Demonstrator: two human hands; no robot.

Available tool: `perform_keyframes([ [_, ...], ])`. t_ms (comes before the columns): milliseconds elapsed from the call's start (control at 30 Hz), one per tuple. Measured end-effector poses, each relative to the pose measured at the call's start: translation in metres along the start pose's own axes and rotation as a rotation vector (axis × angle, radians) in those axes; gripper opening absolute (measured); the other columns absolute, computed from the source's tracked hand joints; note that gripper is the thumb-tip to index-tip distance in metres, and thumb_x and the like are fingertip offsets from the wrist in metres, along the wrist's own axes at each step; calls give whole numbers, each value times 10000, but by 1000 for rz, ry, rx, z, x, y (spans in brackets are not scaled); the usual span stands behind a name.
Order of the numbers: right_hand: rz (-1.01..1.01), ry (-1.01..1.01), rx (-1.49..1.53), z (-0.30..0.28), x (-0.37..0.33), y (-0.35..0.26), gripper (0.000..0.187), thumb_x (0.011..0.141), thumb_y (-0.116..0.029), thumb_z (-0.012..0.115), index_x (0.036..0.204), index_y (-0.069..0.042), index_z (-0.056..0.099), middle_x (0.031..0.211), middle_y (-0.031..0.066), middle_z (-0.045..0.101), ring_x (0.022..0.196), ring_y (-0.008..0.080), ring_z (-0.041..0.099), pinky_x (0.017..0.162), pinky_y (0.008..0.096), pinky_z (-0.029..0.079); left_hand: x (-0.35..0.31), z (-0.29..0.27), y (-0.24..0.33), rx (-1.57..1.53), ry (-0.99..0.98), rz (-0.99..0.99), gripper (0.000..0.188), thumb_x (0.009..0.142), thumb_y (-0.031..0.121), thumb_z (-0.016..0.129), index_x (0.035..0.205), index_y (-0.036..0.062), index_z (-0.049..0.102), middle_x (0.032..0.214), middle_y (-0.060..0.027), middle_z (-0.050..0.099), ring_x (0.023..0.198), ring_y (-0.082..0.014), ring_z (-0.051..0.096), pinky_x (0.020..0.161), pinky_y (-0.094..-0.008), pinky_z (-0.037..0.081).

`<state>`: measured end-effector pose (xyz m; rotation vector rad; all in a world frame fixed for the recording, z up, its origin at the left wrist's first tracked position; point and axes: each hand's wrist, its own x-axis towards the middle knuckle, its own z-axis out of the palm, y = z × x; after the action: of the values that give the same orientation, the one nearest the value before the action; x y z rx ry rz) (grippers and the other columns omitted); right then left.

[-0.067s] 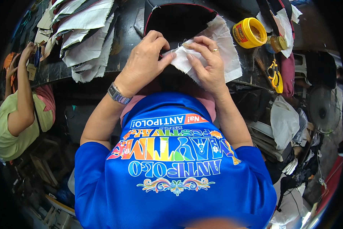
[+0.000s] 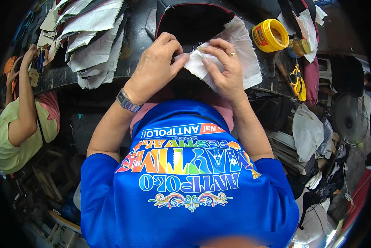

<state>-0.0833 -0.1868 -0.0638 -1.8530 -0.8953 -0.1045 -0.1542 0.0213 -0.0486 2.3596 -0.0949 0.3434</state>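
- A frayed white cloth (image 2: 247,51) lies at the worktable's near edge, directly before the wearer, its narrow left corner at the left thumb and its broad part spreading to the right.
- The right hand (image 2: 227,71) is nearer, lying over the cloth with bent fingertips on it; the left hand (image 2: 153,62), fingers curled, touches only that corner with its thumb. Whether either hand pinches the fabric, one cannot tell.
- Just beyond both hands sits a black piece (image 2: 193,25) edged in red — the cloth meets its right side. The cloth's long axis is hard to call, partly covered as it is.
- The black worktable (image 2: 137,44) carries layered cloth pieces (image 2: 95,58) left of the hands; toward its right end stand an open yellow tub (image 2: 270,36) and a small jar (image 2: 299,48), with yellow-handled scissors (image 2: 294,78) near the right corner.
- Around the room: a co-worker (image 2: 18,132) at left, a fan (image 2: 350,118) at right.
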Motion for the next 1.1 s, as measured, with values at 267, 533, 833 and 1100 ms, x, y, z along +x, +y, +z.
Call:
perform_keyframes([
  [267,13,-42,-25,0,2,3,185,877,-154,762,1008,-23,754,1184,165,617,1099,306,615,943,383,509,-5,-4,-12,-282,47,2,133,917,77,746,895,-19,657,1050,-98,608,814,-175,638,690,-274,512],
  [533,-62,-72,-318,9,0,-1,236,888,-198,767,1093,-81,763,1230,143,615,1087,290,585,974,400,475,-9,10,-6,-38,149,59,141,864,49,769,859,-16,644,1075,-123,611,888,-271,668,741,-344,552],
  [833,-141,-32,-507,19,-15,-3,344,917,-237,742,1242,-121,743,1347,145,581,1162,300,565,1019,415,443,-7,8,-10,-8,154,64,162,859,94,766,834,-4,640,1042,-116,620,817,-318,692,736,-391,577],
  [1100,-122,-107,-632,22,-18,-5,472,910,-367,731,1329,-152,704,1452,136,493,1282,309,475,1064,443,387,-7,4,-10,-50,124,18,142,848,63,773,884,-1,651,1032,-104,623,835,-276,687,728,-365,573],
])
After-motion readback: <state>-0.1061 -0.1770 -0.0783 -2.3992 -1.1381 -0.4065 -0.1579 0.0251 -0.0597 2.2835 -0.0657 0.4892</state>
